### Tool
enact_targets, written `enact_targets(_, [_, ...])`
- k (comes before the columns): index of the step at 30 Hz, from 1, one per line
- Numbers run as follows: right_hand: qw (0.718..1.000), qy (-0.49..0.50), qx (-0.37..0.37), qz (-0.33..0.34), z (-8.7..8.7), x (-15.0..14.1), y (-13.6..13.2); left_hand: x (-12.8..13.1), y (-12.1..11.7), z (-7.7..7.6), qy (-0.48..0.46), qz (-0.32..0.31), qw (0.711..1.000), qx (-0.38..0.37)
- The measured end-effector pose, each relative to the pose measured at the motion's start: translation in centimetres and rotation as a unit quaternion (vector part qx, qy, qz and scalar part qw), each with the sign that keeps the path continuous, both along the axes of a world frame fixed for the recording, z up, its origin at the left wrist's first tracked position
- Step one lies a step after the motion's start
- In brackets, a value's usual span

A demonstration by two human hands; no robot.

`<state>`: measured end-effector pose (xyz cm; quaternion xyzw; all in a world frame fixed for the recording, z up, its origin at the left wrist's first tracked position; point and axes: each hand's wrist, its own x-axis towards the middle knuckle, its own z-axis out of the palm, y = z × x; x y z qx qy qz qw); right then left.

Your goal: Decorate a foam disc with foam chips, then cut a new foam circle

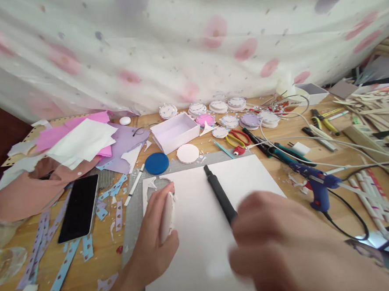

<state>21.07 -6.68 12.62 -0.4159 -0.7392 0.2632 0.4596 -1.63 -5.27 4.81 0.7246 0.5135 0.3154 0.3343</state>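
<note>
My left hand (158,231) is closed around a white round disc (166,215) held on its edge, its rim rough with torn white bits. It rests over the left part of a white sheet (201,250), beside a cut-out hole near the sheet's top left corner. My right hand (266,237) is smeared by motion over the right side of the sheet, its fingers curled. A black pen-shaped tool (220,194) lies slanted on the sheet, its lower end hidden behind that hand. The tool looks sharp while the hand is blurred, so I cannot tell whether they touch.
Behind the sheet are a blue disc (156,163), a white disc (187,154), an open box (175,131) and several decorated discs (218,106). At left lie a phone (79,208) and paper scraps (82,141). A blue glue gun (317,182) with trailing cables stands right.
</note>
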Motion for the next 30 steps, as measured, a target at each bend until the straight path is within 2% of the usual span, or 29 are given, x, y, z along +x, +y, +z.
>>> enact_targets(1, [0.995, -0.066, 0.008, 0.077, 0.3, -0.7, 1.5, 0.1, -0.2, 0.1, -0.019, -0.022, 1.000, -0.012])
enact_targets(2, [0.986, -0.112, 0.017, 0.120, 0.3, -1.3, 2.7, 0.2, -0.3, 0.3, -0.031, -0.042, 0.998, -0.025])
enact_targets(5, [0.974, -0.159, -0.029, 0.157, -1.4, -2.0, 4.1, 0.9, -0.7, 1.2, -0.035, -0.087, 0.995, -0.045])
enact_targets(8, [0.971, -0.143, -0.095, 0.165, -3.0, -1.8, 3.5, 1.5, -0.8, 2.1, -0.050, -0.109, 0.992, -0.025])
enact_targets(12, [0.962, -0.153, -0.167, 0.153, -2.6, -1.4, 2.8, 2.0, -0.7, 2.6, -0.061, -0.136, 0.989, 0.000])
enact_targets(16, [0.918, -0.065, -0.326, 0.217, -2.0, -1.4, 2.6, 2.2, -0.9, 2.7, -0.072, -0.155, 0.984, 0.042])
enact_targets(20, [0.886, 0.075, -0.389, 0.242, -2.7, -0.6, 2.4, 1.2, -1.5, 2.2, -0.064, -0.172, 0.982, 0.039])
enact_targets(22, [0.888, 0.143, -0.383, 0.212, -3.1, 0.8, 2.5, 0.1, -1.8, 1.7, -0.064, -0.129, 0.989, -0.008])
enact_targets(24, [0.915, 0.152, -0.343, 0.148, -3.5, 3.0, 2.9, -1.2, -1.9, 1.1, -0.095, -0.078, 0.989, -0.082])
enact_targets(26, [0.957, 0.017, -0.287, 0.044, -4.2, 5.6, 3.4, -2.1, -1.9, 0.7, -0.171, -0.061, 0.970, -0.163])
enact_targets(27, [0.963, -0.083, -0.258, -0.012, -4.8, 6.9, 3.7, -2.2, -1.8, 0.7, -0.221, -0.061, 0.952, -0.203])
enact_targets(28, [0.954, -0.183, -0.225, -0.070, -5.5, 8.2, 3.9, -2.2, -1.8, 0.7, -0.273, -0.063, 0.929, -0.241])
enact_targets(30, [0.917, -0.343, -0.130, -0.155, -7.2, 10.1, 4.0, -1.6, -1.6, 0.8, -0.365, -0.062, 0.877, -0.307])
